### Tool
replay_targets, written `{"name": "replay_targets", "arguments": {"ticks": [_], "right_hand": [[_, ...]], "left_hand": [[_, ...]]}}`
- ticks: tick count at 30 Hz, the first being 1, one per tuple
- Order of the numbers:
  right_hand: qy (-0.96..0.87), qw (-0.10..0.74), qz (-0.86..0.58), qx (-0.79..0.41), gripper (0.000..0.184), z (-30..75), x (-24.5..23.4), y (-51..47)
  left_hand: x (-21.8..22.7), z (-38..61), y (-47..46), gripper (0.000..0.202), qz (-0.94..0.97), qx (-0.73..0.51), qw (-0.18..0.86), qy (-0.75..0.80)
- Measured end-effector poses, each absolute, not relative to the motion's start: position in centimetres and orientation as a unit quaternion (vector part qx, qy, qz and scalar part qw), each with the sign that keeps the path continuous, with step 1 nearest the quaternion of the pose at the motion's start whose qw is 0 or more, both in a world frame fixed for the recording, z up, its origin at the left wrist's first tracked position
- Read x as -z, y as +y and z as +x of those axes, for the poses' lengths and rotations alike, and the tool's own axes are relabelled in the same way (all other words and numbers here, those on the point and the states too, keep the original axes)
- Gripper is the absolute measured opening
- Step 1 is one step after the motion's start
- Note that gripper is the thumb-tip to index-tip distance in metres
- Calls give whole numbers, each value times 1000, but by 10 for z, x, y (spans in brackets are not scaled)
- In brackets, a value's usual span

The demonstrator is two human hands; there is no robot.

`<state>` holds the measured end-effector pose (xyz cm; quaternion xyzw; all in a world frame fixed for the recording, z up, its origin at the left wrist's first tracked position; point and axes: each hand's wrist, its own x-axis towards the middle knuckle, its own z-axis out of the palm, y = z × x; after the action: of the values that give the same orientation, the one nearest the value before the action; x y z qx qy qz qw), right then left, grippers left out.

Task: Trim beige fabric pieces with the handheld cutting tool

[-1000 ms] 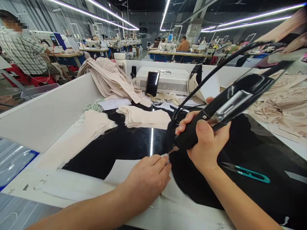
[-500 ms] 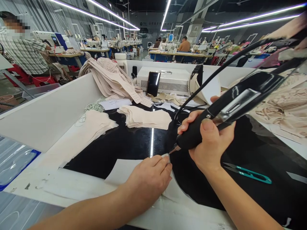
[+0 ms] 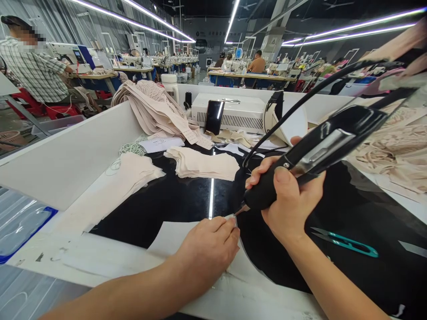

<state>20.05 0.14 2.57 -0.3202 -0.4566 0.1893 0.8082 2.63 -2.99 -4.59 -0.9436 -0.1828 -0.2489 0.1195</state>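
My right hand (image 3: 288,200) is wrapped round a black corded hand tool (image 3: 320,138) with a metal lever on its side, thumb on top. The tool slants down to the left, and its narrow copper-coloured tip (image 3: 243,208) meets the edge of a small pale piece (image 3: 232,217) at my left fingertips. My left hand (image 3: 210,249) is closed, fingers together, pinching that piece down over a white sheet (image 3: 171,235). Most of the piece is hidden under my fingers. Teal thread snips (image 3: 348,243) lie on the black mat (image 3: 150,200) to the right of my right forearm.
Stacked beige fabric pieces (image 3: 203,163) lie beyond my hands, with another stack (image 3: 130,175) to the left. A phone (image 3: 214,116) leans on a white vented box (image 3: 243,109). The tool's black cable (image 3: 283,120) arches overhead. A co-worker (image 3: 33,66) sits far left.
The tool has tilted very slightly and my right hand has shifted a little to the left. My left hand stays in place on the small pale piece.
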Motion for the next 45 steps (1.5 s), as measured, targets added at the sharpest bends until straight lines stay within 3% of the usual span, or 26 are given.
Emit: {"name": "replay_targets", "arguments": {"ticks": [26,35,45], "right_hand": [[-487,794,-308,-194,36,191,-19,2],[-465,808,-302,-198,41,197,-30,-2],[-451,818,-307,-181,35,211,-36,-31]], "left_hand": [[48,25,-28,26,-963,155,147,-163],[46,19,-23,24,-959,196,95,-180],[17,-28,13,28,-944,219,122,-213]]}}
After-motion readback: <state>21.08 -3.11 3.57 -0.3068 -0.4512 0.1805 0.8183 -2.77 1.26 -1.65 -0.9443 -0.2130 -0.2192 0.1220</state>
